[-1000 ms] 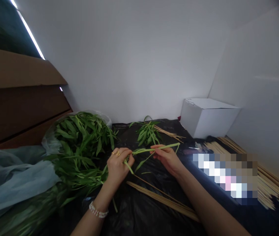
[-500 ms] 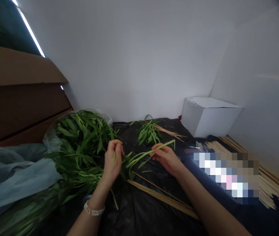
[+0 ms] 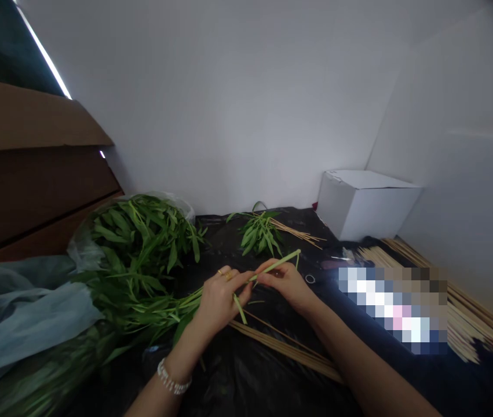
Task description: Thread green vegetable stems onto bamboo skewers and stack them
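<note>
A pale green stem (image 3: 287,258) of a leafy vegetable that looks like water spinach slants up between my hands. My right hand (image 3: 289,286) pinches it between thumb and fingers, its bent tip poking out above. Just to the left, my left hand (image 3: 222,295) is closed around the stems, its fingertips almost meeting the right ones. A short stem end (image 3: 240,309) sticks out below the left fingers. Behind that wrist lies the large heap of leafy greens (image 3: 142,231), partly in a clear plastic bag. Thin wooden sticks (image 3: 285,347) lie below both hands.
Black plastic sheeting (image 3: 229,376) covers the work surface. Farther back lie a small leafy bunch (image 3: 261,234) and thin sticks (image 3: 300,230). A white box (image 3: 368,205) stands back right, near more sticks (image 3: 467,324). Cardboard (image 3: 33,121) and bluish plastic (image 3: 33,318) are at left.
My left hand has moved right and closed on the stems near my right hand. My right hand has shifted slightly left and down, still pinching the stem. The view has shifted slightly.
</note>
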### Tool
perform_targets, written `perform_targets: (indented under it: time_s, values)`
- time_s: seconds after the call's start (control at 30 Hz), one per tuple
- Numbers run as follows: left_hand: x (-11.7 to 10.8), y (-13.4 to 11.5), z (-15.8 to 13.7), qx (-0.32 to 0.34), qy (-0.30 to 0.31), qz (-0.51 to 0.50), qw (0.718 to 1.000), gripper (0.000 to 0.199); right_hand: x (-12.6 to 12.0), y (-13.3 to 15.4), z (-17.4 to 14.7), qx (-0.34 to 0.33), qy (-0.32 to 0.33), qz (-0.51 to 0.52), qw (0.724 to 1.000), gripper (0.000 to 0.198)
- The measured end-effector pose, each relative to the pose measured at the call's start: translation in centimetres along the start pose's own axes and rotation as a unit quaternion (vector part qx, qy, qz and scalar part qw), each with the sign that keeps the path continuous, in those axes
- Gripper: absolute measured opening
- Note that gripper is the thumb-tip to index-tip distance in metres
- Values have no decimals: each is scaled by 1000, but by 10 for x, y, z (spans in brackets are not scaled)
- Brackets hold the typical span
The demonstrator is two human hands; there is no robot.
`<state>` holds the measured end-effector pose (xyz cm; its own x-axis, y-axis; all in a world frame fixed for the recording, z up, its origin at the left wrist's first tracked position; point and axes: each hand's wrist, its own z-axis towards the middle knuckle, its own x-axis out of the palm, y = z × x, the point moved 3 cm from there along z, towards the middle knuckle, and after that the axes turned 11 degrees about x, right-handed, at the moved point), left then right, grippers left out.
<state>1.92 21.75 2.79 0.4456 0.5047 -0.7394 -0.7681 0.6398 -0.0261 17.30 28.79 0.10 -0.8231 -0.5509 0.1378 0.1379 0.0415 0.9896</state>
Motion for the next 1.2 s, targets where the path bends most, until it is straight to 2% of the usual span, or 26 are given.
perform_targets:
  time_s: [0.1,0.23,0.33,0.4,0.47,0.5,0.57,0.6,0.63,0.7,0.73,0.77,0.8,0.83,0.87,0.9,0.93,0.97,1.0,1.03,1.07,1.13,1.2]
  values:
    - [0,-1,-1,7,-3,57,998,18,-1,-2,1,10,-1,16,1000,20]
    - [0,2,-4,-22,-38,80,996,18,-1,-4,0,21,-6,67,998,25]
    - [-2,8,-5,-88,-87,26,992,20,2,-5,-1,37,5,86,996,27]
    - [-7,20,-9,-181,-145,-77,970,21,1,-4,0,41,11,126,991,28]
    - [-15,37,-15,-289,-240,-197,906,20,-7,-2,3,39,-8,193,980,27]
    - [-20,47,-19,-336,-298,-252,857,20,-13,-1,4,35,-23,228,973,26]
    - [-31,64,-24,-368,-362,-293,805,18,-24,4,5,25,-32,275,961,25]
    - [-36,72,-25,-378,-378,-329,778,18,-26,7,4,20,-17,284,958,23]
    - [-40,78,-26,-387,-393,-381,742,15,-25,10,2,16,15,286,958,22]
    - [-45,87,-26,-386,-405,-514,651,11,-16,17,-8,7,115,266,957,18]
    - [-47,88,-26,-373,-399,-574,610,13,-7,20,-16,10,181,242,953,18]
    - [-49,89,-26,-356,-385,-620,584,16,5,22,-24,25,262,207,942,19]
    - [-52,89,-26,-340,-361,-643,583,19,17,22,-34,56,357,162,918,22]
    - [-54,88,-27,-332,-326,-650,602,24,30,20,-44,98,455,112,878,28]
    - [-54,87,-28,-337,-278,-638,634,31,40,17,-54,142,540,70,827,35]
    - [-51,85,-30,-354,-218,-605,679,38,47,14,-60,178,600,41,779,41]
    - [-48,85,-31,-378,-149,-547,732,43,51,11,-64,200,631,24,749,44]
    - [-42,84,-33,-398,-76,-462,789,42,53,8,-63,207,637,17,742,45]
    - [-36,84,-35,-410,2,-351,842,36,52,6,-60,203,624,17,754,44]
    - [-30,83,-36,-410,75,-227,880,29,50,5,-55,193,601,18,776,44]
    - [-23,83,-37,-399,135,-109,901,23,46,4,-50,181,573,19,799,44]
    - [-11,81,-40,-376,218,40,900,18,36,4,-41,158,517,28,841,43]
    - [-4,80,-43,-375,250,83,889,18,27,5,-34,141,468,34,872,41]
